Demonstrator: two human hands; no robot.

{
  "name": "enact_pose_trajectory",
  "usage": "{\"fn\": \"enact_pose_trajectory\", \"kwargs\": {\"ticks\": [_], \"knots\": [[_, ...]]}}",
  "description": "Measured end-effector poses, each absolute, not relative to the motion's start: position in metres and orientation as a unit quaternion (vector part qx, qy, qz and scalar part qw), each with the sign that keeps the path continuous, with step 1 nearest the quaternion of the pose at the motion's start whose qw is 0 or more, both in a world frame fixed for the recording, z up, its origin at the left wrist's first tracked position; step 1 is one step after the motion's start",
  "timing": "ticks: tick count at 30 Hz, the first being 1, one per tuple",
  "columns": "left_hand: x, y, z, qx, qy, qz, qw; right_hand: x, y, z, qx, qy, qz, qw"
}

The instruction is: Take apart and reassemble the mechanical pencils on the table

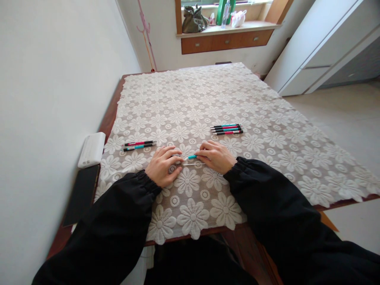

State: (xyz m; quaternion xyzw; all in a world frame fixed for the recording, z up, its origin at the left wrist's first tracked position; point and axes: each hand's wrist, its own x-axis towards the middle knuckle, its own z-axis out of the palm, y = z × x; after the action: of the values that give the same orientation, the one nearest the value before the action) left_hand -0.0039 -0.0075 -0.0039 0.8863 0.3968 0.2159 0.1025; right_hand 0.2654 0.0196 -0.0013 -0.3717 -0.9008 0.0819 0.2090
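Observation:
My left hand [162, 165] and my right hand [215, 156] rest on the lace tablecloth [192, 103], fingertips facing each other. Between them lies a teal pen part [192, 157], pinched by my right fingers, with a thin pale refill [194, 164] lying just below it. My left fingers close on the other end of the pen, mostly hidden. Two pens [139, 145], one red and one teal, lie to the left. A group of several pens [227, 129] lies beyond my right hand.
A white power bank [92, 149] and a dark phone [81, 194] sit on the bare wooden table edge by the left wall. A window ledge [228, 27] with bags and bottles is at the far end; a white cabinet [320, 47] stands right.

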Motion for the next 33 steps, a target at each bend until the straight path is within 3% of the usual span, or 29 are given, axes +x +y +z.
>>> {"fn": "enact_pose_trajectory", "kwargs": {"ticks": [18, 33], "knots": [[-0.0039, -0.0075, -0.0045, 0.891, 0.391, 0.21, 0.093, 0.2621, 0.0185, -0.0015, -0.372, -0.909, 0.007, 0.19], [-0.0045, -0.0074, -0.0043, 0.896, 0.383, 0.201, 0.097, 0.2586, 0.0165, 0.0008, -0.358, -0.912, 0.043, 0.195]]}}
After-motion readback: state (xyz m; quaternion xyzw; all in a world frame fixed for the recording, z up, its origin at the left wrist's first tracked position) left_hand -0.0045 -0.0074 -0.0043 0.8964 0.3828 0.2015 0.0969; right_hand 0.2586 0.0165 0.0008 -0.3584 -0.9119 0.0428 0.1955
